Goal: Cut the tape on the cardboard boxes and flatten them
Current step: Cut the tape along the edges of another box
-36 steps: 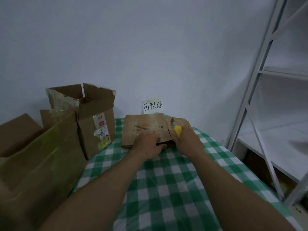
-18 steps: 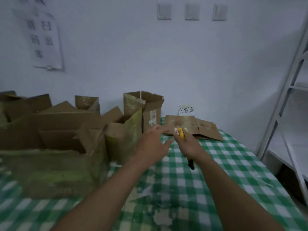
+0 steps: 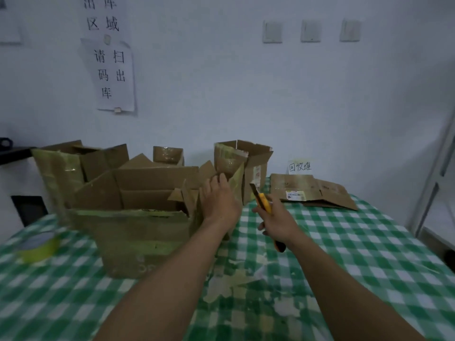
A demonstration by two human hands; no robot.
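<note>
A: Tablecloth [image 3: 369,254] is green-and-white check, worn pale in patches.
B: Big box [image 3: 138,237], plain brown, banded with yellow-green tape [image 3: 128,214].
A: Knife [image 3: 262,203] shows orange-yellow, black at the butt!
B: Tape roll [image 3: 37,244] matches, yellow-green. Flat box [image 3: 330,193] brown, its label [image 3: 295,195] white and yellow.
A: Sign [image 3: 110,75] is white with black characters, wall [image 3: 246,94] pale grey-blue.

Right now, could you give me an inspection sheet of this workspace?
Surface: table under a green checked cloth with worn patches.
Job's things: large open box; upright box behind it; other open boxes at left; flattened box far right; utility knife.
Clutter: tape roll, tape scraps.
Hands: left hand on the large box's flap, grip unclear; right hand grips the knife.
Cables: nothing seen.
Surroundings: paper notices, wall switches, metal shelving.
</note>
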